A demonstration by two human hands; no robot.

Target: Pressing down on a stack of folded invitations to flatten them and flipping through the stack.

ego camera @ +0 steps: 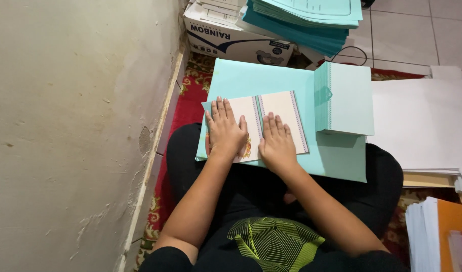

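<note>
Fingers point(222, 108) flat, hiding folded card's point(284, 108) lower print

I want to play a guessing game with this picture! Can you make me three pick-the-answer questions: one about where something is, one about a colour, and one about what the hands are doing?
1. Where is the stack of cards?
A. Beside the right hand, on the board
B. On the wall
C. Under the box

2. What colour is the big board on the lap?
A. Orange
B. Light blue-green
C. Black

3. How are the hands?
A. Making fists
B. Lying flat on the folded card
C. Up in the air

Answers:
1 A, the stack sits on the board's right side.
2 B, the board is pale turquoise.
3 B, the left hand and right hand press down with straight fingers.
</note>
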